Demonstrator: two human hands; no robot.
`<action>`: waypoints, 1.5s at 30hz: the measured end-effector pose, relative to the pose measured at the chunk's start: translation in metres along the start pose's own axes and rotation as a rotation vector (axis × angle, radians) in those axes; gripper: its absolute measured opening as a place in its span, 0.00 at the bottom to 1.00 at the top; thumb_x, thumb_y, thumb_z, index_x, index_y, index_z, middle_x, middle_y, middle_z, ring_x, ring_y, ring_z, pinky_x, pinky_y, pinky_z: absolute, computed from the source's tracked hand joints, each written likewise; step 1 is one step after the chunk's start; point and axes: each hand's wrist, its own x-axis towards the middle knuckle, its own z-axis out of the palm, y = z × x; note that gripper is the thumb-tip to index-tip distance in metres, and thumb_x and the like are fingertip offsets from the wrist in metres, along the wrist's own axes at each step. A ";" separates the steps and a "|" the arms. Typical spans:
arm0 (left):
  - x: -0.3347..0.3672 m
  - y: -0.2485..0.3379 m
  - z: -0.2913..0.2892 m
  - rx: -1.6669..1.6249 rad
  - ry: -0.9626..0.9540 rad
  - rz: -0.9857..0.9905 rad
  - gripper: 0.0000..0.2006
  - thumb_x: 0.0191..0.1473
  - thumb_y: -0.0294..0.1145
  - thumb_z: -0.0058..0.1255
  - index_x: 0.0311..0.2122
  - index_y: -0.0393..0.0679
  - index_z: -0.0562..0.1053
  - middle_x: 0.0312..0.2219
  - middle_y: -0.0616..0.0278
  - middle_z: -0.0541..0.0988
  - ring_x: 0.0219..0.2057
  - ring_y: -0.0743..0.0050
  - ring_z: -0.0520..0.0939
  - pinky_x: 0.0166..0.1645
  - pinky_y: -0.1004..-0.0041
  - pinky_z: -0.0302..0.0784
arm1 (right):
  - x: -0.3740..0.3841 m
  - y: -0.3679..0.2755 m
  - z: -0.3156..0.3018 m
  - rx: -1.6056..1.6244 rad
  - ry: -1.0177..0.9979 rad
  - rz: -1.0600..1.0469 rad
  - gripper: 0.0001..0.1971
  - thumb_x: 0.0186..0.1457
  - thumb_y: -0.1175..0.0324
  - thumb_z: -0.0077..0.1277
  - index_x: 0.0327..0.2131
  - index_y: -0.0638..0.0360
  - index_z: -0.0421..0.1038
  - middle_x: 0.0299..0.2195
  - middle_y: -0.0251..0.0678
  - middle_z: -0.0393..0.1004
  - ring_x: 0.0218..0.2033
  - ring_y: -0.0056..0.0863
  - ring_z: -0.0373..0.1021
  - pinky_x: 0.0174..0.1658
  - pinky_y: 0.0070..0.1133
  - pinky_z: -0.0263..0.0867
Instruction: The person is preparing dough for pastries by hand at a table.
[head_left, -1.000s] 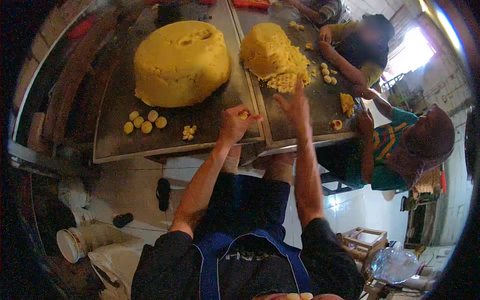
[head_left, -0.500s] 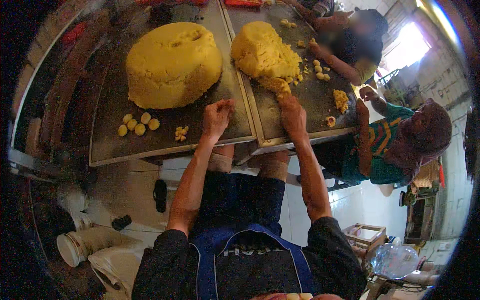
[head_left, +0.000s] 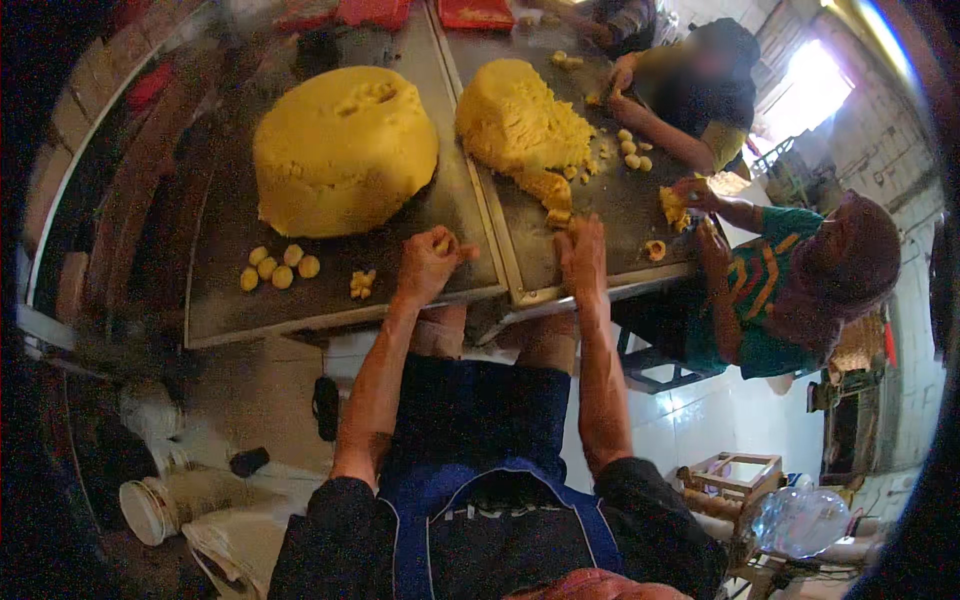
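Note:
My left hand (head_left: 430,268) is curled closed above the left tabletop, with a small piece of yellow dough (head_left: 442,246) showing between its fingers. My right hand (head_left: 583,262) lies on the right tabletop, fingers stretched forward, its tips by the broken end of a yellow dough strip (head_left: 545,187). That strip runs out from a crumbly dough mound (head_left: 508,115). A much larger smooth dough block (head_left: 345,150) stands on the left. Several round dough balls (head_left: 283,276) lie at the near left, beside a little heap of pale small pieces (head_left: 362,285).
To my right, a co-worker in a green shirt (head_left: 765,290) handles crumbly dough (head_left: 673,208); a hollow dough piece (head_left: 655,250) lies nearby. Another person (head_left: 700,110) leans in at the far right, near more dough balls (head_left: 630,150). A raised metal edge (head_left: 492,215) divides the tabletops.
My right hand has drawn slightly back and its fingers have straightened. The dough strip's end has broken into a separate chunk. The green-shirted co-worker has reached onto the crumbly dough.

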 end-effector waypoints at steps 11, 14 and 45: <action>-0.001 -0.014 0.007 -0.262 0.056 -0.037 0.25 0.57 0.53 0.55 0.22 0.38 0.75 0.16 0.61 0.74 0.21 0.73 0.75 0.28 0.67 0.69 | 0.006 0.046 -0.015 0.302 -0.590 0.085 0.19 0.57 0.71 0.47 0.52 0.53 0.72 0.46 0.49 0.72 0.45 0.52 0.70 0.49 0.38 0.66; -0.001 -0.013 0.001 -0.158 0.097 0.099 0.23 0.58 0.51 0.55 0.25 0.37 0.77 0.16 0.62 0.74 0.21 0.73 0.75 0.28 0.68 0.70 | 0.033 0.027 -0.028 0.087 -0.629 0.023 0.17 0.55 0.72 0.49 0.49 0.53 0.74 0.47 0.50 0.73 0.48 0.51 0.70 0.51 0.37 0.66; -0.021 -0.019 -0.023 -0.513 0.251 -0.138 0.35 0.57 0.66 0.46 0.12 0.45 0.61 0.11 0.71 0.63 0.15 0.82 0.63 0.22 0.72 0.54 | -0.019 -0.103 -0.044 0.885 -0.317 0.190 0.16 0.62 0.70 0.51 0.53 0.55 0.73 0.47 0.39 0.78 0.47 0.23 0.74 0.48 0.23 0.70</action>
